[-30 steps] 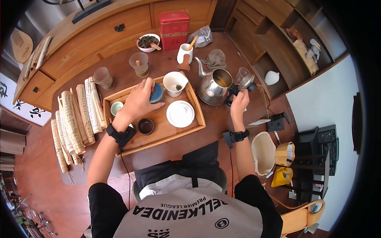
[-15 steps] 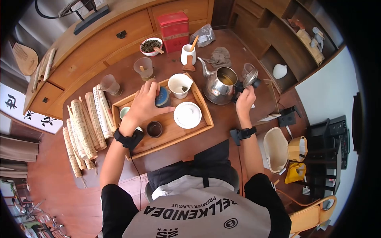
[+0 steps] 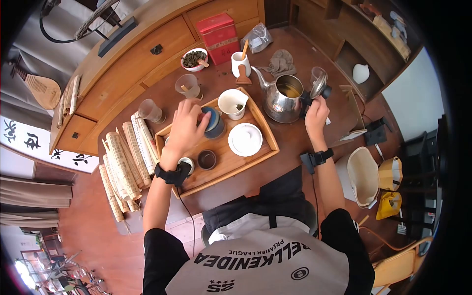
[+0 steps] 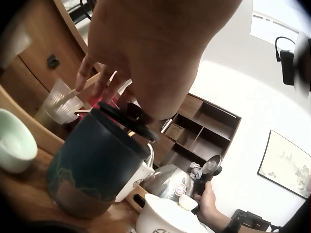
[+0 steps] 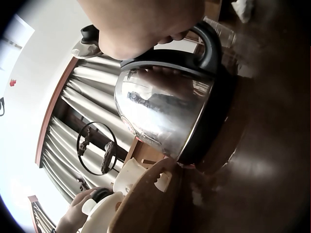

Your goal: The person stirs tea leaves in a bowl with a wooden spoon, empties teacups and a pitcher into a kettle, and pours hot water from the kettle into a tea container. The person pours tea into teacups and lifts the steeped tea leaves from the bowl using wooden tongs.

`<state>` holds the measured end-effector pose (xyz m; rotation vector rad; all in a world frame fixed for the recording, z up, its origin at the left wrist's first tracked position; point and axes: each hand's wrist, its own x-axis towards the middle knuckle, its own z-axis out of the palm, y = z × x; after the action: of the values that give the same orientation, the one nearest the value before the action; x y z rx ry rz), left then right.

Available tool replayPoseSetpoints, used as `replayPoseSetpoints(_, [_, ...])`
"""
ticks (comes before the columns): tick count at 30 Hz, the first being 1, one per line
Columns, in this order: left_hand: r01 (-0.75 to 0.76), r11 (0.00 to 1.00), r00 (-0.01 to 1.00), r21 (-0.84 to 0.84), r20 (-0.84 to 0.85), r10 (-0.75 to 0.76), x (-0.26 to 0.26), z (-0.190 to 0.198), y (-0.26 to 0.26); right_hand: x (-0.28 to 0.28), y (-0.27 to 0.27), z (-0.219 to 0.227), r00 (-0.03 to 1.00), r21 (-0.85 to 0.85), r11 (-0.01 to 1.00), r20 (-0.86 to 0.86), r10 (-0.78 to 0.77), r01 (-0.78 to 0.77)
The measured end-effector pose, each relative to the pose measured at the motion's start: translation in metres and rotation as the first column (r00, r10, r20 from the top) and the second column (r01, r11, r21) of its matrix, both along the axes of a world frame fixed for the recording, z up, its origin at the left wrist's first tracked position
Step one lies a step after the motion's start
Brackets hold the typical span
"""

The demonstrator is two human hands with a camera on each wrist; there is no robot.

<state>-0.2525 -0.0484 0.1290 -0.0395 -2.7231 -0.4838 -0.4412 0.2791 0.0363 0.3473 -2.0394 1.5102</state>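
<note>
1. While the left hand (image 3: 187, 129) pinches the dark, round lid (image 4: 127, 122) of a dark blue cylindrical jar (image 4: 95, 160), that lid sits tilted over the jar's mouth; whether it touches the rim is hard to tell.
2. The jar stands upright on a rectangular wooden tray (image 3: 228, 164), near its back edge, directly below the left fingers and well apart from the right hand (image 3: 317, 117).
3. The right hand grips the black handle of a polished silver metal kettle (image 3: 282, 108), which stands on the brown wooden tabletop (image 3: 296, 138) just outside the tray's right edge, its own lid raised beside that hand.
4. Between jar and kettle, a white ceramic spouted pitcher (image 3: 233, 113) stands at the tray's back right corner.
5. A white lidded bowl (image 3: 245, 139) sits by the tray's right edge, and a small dark brown round cup (image 3: 207, 160) toward its front edge, nearer the left wrist.
</note>
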Motion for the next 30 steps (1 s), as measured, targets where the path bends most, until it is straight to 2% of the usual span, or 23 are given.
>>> replayPoseSetpoints(2, [0.039,0.999,0.986,0.025,-0.165,-0.034,-0.001,0.013,-0.006,0.002,0.0,0.004,1.0,-0.004,1.0,0.015,0.004,-0.004])
replayPoseSetpoints(3, [0.006,0.997,0.982,0.074,-0.187,0.008,0.0,0.019,-0.009,0.004,0.0,0.005,1.0,-0.005,1.0,0.029,0.008,-0.008])
replayPoseSetpoints(4, [0.001,0.998,0.978,0.056,-0.21,0.011,0.0,0.028,-0.014,0.003,0.001,0.002,0.999,-0.01,1.0,0.035,0.003,-0.003])
replayPoseSetpoints(8, [-0.085,0.99,0.981,0.11,-0.165,0.102,0.007,0.046,-0.018,0.0,0.002,-0.001,1.0,0.008,1.0,0.014,0.009,-0.009])
replayPoseSetpoints(15, [0.013,0.999,0.987,-0.032,-0.158,-0.018,0.004,0.013,-0.002,0.002,0.001,0.004,1.0,0.02,1.0,-0.002,-0.009,0.009])
replayPoseSetpoints(19, [-0.015,0.998,0.997,-0.06,-0.079,0.01,0.0,0.0,0.005,0.002,0.0,0.004,1.0,0.006,1.0,-0.018,-0.005,0.005])
replayPoseSetpoints(27, [-0.031,0.996,0.996,-0.083,-0.081,0.024,-0.003,-0.002,0.008,0.006,-0.003,0.013,0.996,-0.062,0.998,0.079,0.033,-0.029])
replayPoseSetpoints(28, [-0.032,0.996,0.995,-0.088,-0.1,0.023,-0.003,-0.002,0.009,0.005,-0.001,0.012,0.996,-0.059,0.998,0.078,0.031,-0.027])
replayPoseSetpoints(30, [-0.034,0.996,0.994,-0.079,-0.101,0.026,-0.003,-0.003,0.009,0.002,0.004,0.011,0.982,0.039,0.998,0.182,0.05,-0.059])
